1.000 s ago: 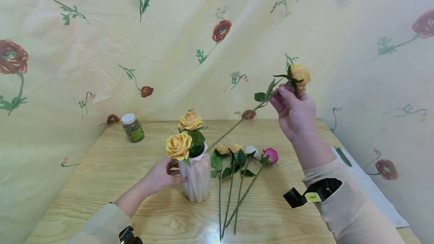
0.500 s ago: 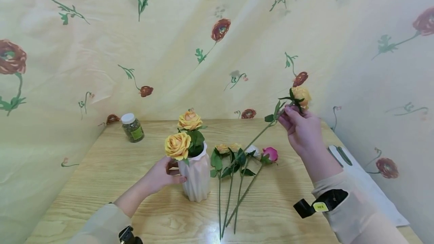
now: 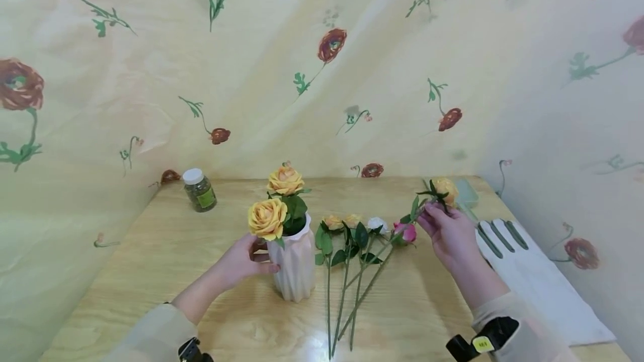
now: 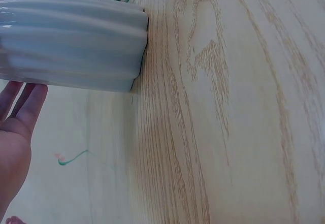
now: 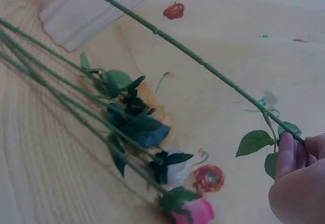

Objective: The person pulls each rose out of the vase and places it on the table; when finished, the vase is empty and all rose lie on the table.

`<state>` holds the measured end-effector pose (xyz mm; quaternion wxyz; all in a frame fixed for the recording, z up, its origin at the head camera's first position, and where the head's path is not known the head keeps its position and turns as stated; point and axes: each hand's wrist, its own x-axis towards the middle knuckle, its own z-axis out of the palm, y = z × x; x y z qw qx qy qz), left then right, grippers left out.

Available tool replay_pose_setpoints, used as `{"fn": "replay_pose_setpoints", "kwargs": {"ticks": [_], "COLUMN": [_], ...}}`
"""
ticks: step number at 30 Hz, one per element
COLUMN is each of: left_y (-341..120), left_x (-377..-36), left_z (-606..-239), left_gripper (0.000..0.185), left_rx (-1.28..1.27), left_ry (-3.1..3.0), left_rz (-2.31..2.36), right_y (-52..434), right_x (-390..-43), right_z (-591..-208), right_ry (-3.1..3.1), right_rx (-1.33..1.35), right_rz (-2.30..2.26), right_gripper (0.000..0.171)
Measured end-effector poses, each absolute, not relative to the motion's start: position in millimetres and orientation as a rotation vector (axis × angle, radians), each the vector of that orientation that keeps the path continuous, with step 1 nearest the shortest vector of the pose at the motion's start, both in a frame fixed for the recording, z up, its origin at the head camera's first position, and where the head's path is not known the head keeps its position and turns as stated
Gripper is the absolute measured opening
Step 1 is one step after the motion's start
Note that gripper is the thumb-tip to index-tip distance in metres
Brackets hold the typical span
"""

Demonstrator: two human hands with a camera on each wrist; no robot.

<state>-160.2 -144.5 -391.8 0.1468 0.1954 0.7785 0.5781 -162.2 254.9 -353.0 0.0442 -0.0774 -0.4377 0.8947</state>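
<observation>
On the desk [image 3: 241, 323], left of centre: 1 pale fluted vase [image 3: 294, 267], upright, is holding 2 yellow roses [image 3: 267, 219]. Left hand [image 3: 241, 264] is gripping the vase's side, thumb and fingers curving round it. Right hand [image 3: 448, 233], well apart from the left, is pinching 1 loose rose [image 3: 445, 190], yellow, just under the bloom; its stem is slanting down over the lying flowers, contact uncertain. Beside the vase, 4 flowers are lying: 2 yellow blooms [image 3: 332, 222], 1 white bloom [image 3: 376, 224], 1 magenta bloom [image 3: 406, 232].

Change: compared with 1 second earlier, the right hand is sitting lower, the loose rose now showing over the desk's far right; vase and left hand are keeping their places. Judgement: the vase count is remaining at 2, and the lowered stem is risking a tangle.

Surroundings: 1 white-lidded jar [image 3: 200, 191] is standing rear left.
</observation>
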Motion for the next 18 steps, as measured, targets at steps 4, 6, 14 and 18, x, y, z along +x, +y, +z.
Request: {"fn": "replay_pose_setpoints", "kwargs": {"ticks": [4, 6, 14, 18], "left_y": [-144.1, -144.2, -143.7, -143.4], "left_x": [-157.6, -157.2, -157.8, -158.5], "left_z": [-389.9, -389.3, -391.1, -391.1], "left_gripper": [0.077, 0.077, 0.078, 0.078], "left_rx": [0.575, 0.584, 0.575, 0.571], "left_ry": [2.235, 2.236, 2.229, 2.235], "left_rz": [1.664, 1.667, 1.673, 1.665], "right_y": [257.2, 258.7, 267.2, 269.4], "right_x": [-158.2, -158.1, -152.4, -149.4], "right_z": [-364.7, -370.2, -402.6, -416.5], "right_ry": [-1.333, -1.361, -1.486, -1.475], "right_rx": [-0.277, -0.280, -0.430, -0.530], "right_rz": [2.748, 2.746, 2.722, 2.752], "right_gripper": [0.009, 0.008, 0.003, 0.004]}}
